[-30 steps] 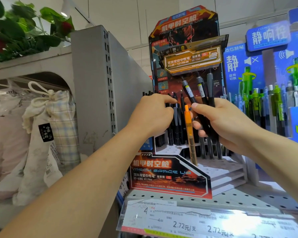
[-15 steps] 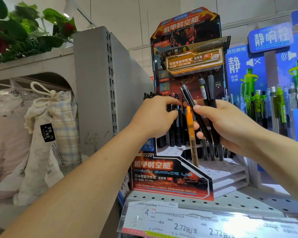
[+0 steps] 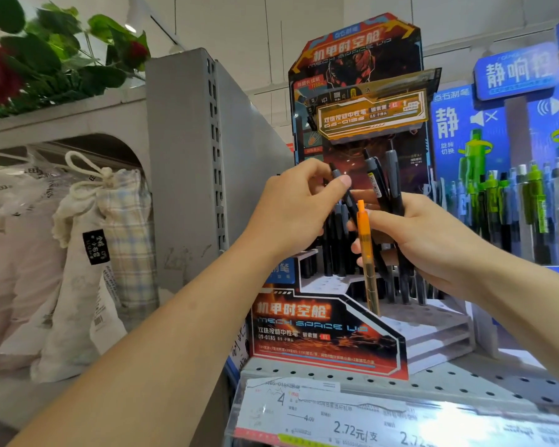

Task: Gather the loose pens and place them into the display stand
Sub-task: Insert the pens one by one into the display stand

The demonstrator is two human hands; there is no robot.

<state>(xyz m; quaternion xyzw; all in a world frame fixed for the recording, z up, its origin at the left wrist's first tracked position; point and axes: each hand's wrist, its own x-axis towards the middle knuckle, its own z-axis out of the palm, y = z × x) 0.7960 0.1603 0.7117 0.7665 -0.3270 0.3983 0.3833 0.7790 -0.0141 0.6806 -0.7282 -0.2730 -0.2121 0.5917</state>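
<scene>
Head view: left hand (image 3: 291, 211) fingers (image 3: 338, 183) pinch single black pen (image 3: 344, 191) near its top. Right hand (image 3: 433, 240) fingers curled round bundle of black pens (image 3: 388, 185) plus orange pen (image 3: 367, 256), tips downward. Display stand (image 3: 329, 333) directly below and behind both hands, on perforated shelf (image 3: 465, 382); more black pens slotted in it behind left fingers.

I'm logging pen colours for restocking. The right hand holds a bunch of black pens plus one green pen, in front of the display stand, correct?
Not quite. In the head view the odd pen in the right hand is orange, not green. The rest stands: black pens are in that hand, in front of the display stand.
</scene>
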